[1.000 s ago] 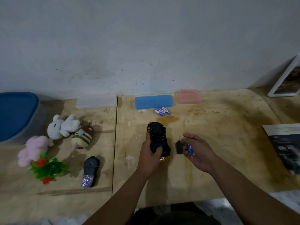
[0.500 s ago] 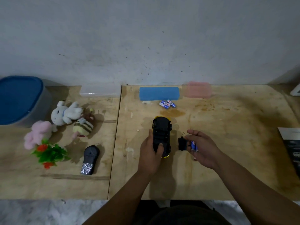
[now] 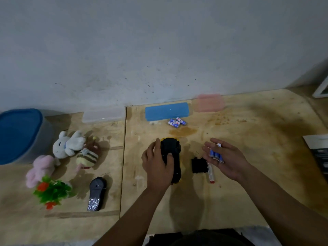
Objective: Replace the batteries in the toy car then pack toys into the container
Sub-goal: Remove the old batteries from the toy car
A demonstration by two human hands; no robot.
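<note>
Head: hands (left (image 3: 158, 167)) grip car (image 3: 171, 157).

Blue-lidded grey plastic container (image 3: 17, 135), cut off by the frame's left edge. White picture frame (image 3: 322, 89) and dark printed booklet (image 3: 319, 153), both cropped at the right edge. Upturned black-and-yellow toy car (image 3: 174, 157), its middle hidden under the left hand (image 3: 158, 167). Labels on the blue batteries (image 3: 177, 122), upper centre, too small to read.

Bare table (image 3: 248, 132) R of car (image 3: 174, 157); plush toys (image 3: 71, 148) crowd L
</note>
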